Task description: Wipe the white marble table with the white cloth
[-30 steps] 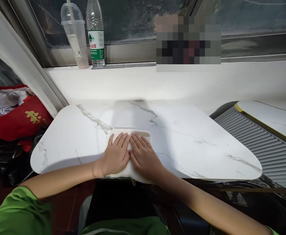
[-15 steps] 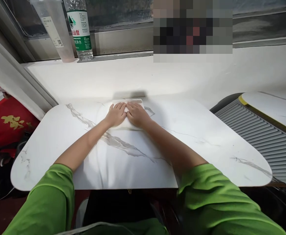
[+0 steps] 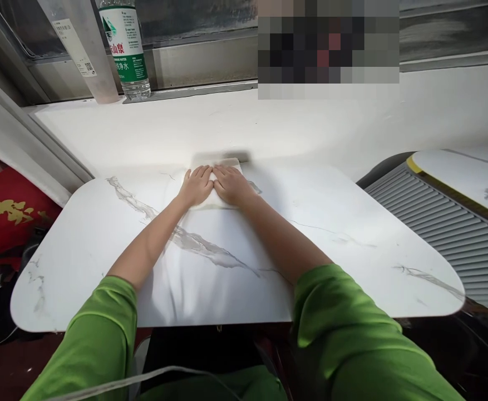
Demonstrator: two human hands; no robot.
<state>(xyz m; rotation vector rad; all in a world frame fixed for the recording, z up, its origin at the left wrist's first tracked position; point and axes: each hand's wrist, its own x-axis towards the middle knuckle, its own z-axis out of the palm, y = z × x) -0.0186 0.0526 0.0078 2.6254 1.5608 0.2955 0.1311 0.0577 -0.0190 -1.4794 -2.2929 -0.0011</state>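
Observation:
A folded white cloth [image 3: 227, 204] lies on the white marble-patterned table [image 3: 210, 295], close to the wall. My left hand [image 3: 196, 185] rests flat on the cloth's left part, palm down. Beside it my right hand [image 3: 232, 186] is also palm down on the cloth, its fingers stretched out. The two hands touch or nearly touch at the thumbs. Much of the cloth is covered by them; its far edge and near edge show.
On the window ledge stand a water bottle [image 3: 127, 55] and a tall translucent container [image 3: 85, 61]. A red bag [image 3: 14, 214] is left of the table. To the right are a grey ribbed seat [image 3: 431, 217] and another marble-patterned tabletop [image 3: 464, 167]. A white wall closes off the back.
Both hands and the cloth beneath them have slid a little farther from me, toward the wall. The camera view has shifted slightly.

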